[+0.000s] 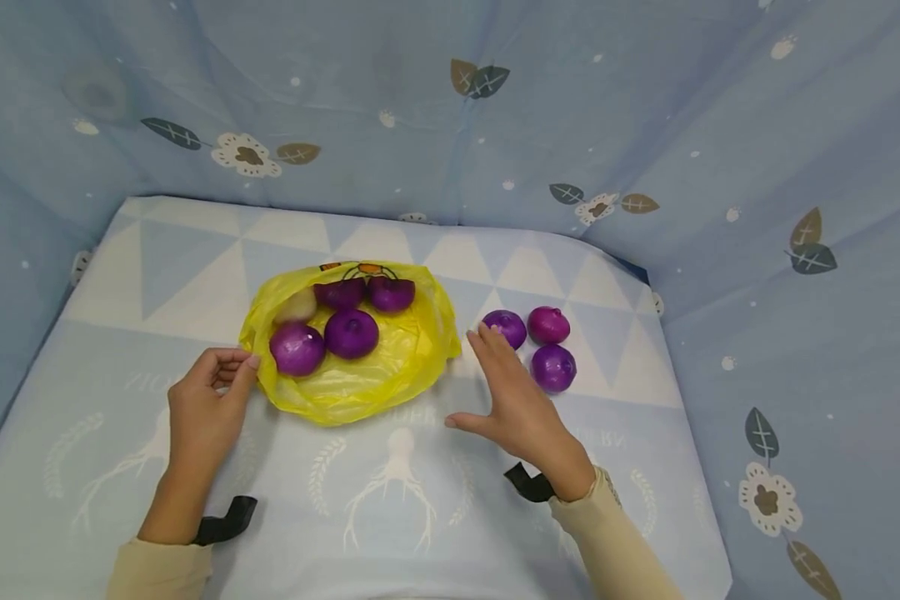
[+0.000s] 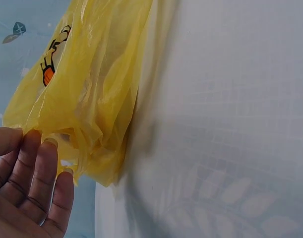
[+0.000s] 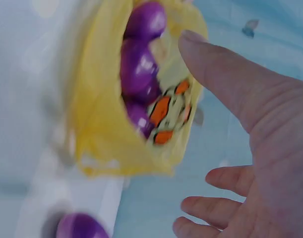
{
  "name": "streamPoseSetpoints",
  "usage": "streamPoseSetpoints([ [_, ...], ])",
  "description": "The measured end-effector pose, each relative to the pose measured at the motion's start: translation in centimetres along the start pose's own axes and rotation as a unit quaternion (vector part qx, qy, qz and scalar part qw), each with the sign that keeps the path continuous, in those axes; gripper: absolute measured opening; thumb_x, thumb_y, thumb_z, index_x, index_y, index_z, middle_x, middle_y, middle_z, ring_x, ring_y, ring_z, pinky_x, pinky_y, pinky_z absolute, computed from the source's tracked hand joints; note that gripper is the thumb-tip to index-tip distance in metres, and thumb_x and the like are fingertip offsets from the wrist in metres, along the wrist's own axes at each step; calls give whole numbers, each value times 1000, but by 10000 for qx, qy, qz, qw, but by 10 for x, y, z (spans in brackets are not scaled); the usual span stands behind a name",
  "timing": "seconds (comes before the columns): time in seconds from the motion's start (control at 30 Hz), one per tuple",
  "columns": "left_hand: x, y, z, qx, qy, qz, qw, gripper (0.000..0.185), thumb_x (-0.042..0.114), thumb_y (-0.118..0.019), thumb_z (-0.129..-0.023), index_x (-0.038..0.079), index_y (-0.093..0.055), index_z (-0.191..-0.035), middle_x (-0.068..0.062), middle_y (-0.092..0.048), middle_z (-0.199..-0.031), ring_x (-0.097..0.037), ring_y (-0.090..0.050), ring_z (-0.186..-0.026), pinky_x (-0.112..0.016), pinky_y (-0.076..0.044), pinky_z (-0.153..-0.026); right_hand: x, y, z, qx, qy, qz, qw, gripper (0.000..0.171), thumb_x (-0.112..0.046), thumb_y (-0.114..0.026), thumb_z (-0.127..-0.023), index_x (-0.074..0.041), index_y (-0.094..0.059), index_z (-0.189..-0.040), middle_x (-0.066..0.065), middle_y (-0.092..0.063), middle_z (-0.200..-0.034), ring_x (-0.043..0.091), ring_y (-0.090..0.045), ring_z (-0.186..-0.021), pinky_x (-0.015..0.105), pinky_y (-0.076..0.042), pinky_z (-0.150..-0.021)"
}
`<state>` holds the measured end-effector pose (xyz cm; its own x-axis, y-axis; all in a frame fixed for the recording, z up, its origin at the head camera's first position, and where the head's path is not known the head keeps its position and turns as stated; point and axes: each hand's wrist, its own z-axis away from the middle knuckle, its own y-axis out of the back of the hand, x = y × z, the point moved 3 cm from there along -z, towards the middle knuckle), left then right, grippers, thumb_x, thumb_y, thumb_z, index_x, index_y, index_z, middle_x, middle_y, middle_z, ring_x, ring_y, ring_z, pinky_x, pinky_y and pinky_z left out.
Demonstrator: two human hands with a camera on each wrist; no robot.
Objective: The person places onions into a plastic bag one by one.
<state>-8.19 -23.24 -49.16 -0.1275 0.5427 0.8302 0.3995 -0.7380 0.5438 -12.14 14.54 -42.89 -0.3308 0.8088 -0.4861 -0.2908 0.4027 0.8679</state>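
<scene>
A yellow plastic bag (image 1: 375, 367) lies with its mouth spread wide, several purple onions (image 1: 297, 349) and a pale, whitish round thing (image 1: 297, 307) inside. My left hand (image 1: 208, 400) pinches the bag's left rim between thumb and forefinger; in the left wrist view the other fingers (image 2: 44, 173) hang loosely below. Beyond the bag's right side, my right hand (image 1: 517, 404) is held with thumb apart and fingers extended, holding nothing. Its fingertips partly cover one purple onion (image 1: 507, 327). Two more onions, a redder one (image 1: 548, 325) and a purple one (image 1: 553, 368), sit close by.
A pale patterned cloth covers the table (image 1: 390, 533). Blue patterned fabric (image 1: 390, 108) hangs behind and along the sides. Black straps (image 1: 227, 521) are on both wrists.
</scene>
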Motion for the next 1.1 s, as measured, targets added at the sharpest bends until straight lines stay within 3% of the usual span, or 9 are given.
streamPoseSetpoints([
  [0.17,-4,7,1,42,102,41,9999,25,22,-74,-100,3,-70,-115,-8,-72,-102,1,-56,-84,-10,-42,-73,25,2,14,403,-271,230,9986,126,-50,-93,-77,-13,-14,-169,10,-12,-174,27,-5,-160,57,-23,-122],
  [0.33,-4,8,2,88,126,19,9999,26,22,-73,-101,1,-69,-115,-10,-72,-102,2,-55,-84,-9,-42,-72,55,10,23,719,-739,345,9941,131,-48,-94,-76,-13,-9,-169,15,-5,-174,40,0,-159,63,-13,-123],
  [0.5,-4,6,1,92,127,-47,9999,27,23,-72,-101,1,-69,-116,-10,-72,-104,2,-55,-84,-8,-42,-72,82,14,27,890,-1240,221,9880,132,-43,-95,-76,-11,-6,-169,21,-4,-173,49,-2,-156,68,-17,-120],
  [0.67,-4,4,0,82,20,-5,10000,26,21,-73,-101,1,-69,-116,-11,-72,-103,3,-55,-84,-8,-42,-72,106,10,31,824,-1575,36,9841,133,-41,-93,-79,-6,0,-167,24,-2,-172,47,-4,-157,65,-20,-120],
  [0.87,-2,0,-2,91,-118,46,9999,25,19,-72,-101,0,-69,-115,-11,-72,-102,3,-55,-83,-8,-42,-71,127,6,34,833,-1643,-82,9829,131,-40,-91,-82,-2,2,-166,24,-3,-172,41,-8,-158,59,-19,-123],
  [1.1,-1,-4,-4,38,-120,52,9999,25,20,-72,-101,0,-69,-115,-11,-72,-102,3,-55,-82,-9,-42,-71,141,3,36,846,-1844,-271,9788,121,-35,-89,-85,2,-6,-165,28,-16,-169,44,-20,-155,58,-23,-122],
])
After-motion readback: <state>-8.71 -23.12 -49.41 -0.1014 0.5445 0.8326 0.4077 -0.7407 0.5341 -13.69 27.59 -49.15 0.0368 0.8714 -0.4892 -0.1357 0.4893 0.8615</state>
